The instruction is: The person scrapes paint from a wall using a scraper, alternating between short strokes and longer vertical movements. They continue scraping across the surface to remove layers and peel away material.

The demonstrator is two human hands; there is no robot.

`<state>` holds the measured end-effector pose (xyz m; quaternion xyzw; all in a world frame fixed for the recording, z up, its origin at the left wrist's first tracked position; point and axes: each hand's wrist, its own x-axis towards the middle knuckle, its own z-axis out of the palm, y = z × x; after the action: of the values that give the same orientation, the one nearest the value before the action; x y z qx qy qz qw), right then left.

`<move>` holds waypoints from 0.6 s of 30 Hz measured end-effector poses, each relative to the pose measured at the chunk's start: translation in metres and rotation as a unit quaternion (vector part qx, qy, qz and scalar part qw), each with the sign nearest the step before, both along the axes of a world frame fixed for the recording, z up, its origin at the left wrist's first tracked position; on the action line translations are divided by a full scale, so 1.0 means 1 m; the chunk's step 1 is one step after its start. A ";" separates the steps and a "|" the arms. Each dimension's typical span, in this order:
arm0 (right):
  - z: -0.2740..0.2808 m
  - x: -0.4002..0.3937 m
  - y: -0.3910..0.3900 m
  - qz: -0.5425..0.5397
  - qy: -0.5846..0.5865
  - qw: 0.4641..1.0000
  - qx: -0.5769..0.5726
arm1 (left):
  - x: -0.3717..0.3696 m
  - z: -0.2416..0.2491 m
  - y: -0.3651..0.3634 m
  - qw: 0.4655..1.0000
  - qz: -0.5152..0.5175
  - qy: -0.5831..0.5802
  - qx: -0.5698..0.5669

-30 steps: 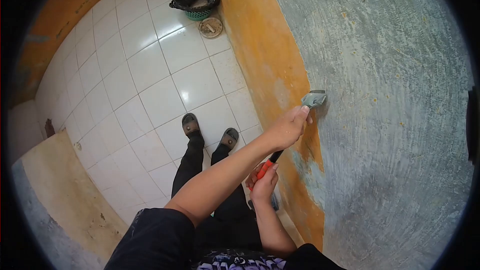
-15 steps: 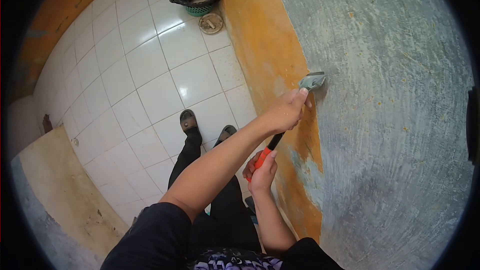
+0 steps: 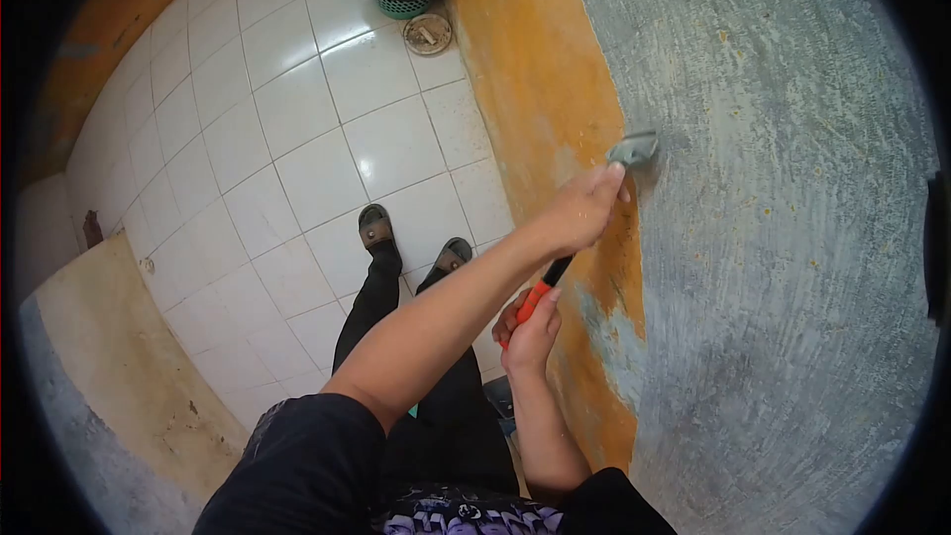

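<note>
gripping a scraper [image 3: 624, 160], the left hand [image 3: 580, 213] is closed near its blade, pressed against the grey wall [image 3: 773, 238] beside the orange strip [image 3: 535, 89]. the right hand [image 3: 530, 332] is closed on the orange handle [image 3: 530, 305], lower along that wall.

Left hand [image 3: 580, 210] clamps the grey-bladed scraper [image 3: 632, 150] near its head, blade pressed on the scraped grey wall [image 3: 773, 188]; right hand [image 3: 530, 329] grips its orange-and-black handle [image 3: 540, 294] lower down.
</note>
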<state>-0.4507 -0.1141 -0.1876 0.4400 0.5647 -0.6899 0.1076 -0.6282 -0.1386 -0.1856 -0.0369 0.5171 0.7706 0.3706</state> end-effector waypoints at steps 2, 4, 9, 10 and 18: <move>0.006 0.003 0.003 0.002 0.003 1.000 -0.004 | 0.005 -0.001 0.005 1.000 -0.008 0.014 -0.013; 0.004 -0.006 0.004 0.000 0.003 1.000 -0.024 | -0.004 -0.004 0.005 0.998 0.011 0.056 -0.022; -0.004 -0.052 -0.010 0.013 0.023 0.999 -0.023 | -0.042 -0.002 -0.015 0.998 0.041 0.046 -0.018; -0.004 -0.051 -0.011 0.015 0.027 0.999 -0.023 | -0.045 0.000 -0.020 0.998 0.036 0.046 -0.011; 0.007 -0.008 0.002 0.018 0.012 1.000 -0.001 | -0.003 0.004 0.000 0.999 0.020 0.025 0.016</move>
<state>-0.4586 -0.1117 -0.1802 0.4212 0.5729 -0.6939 0.1137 -0.6315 -0.1383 -0.1812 -0.0222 0.5128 0.7870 0.3424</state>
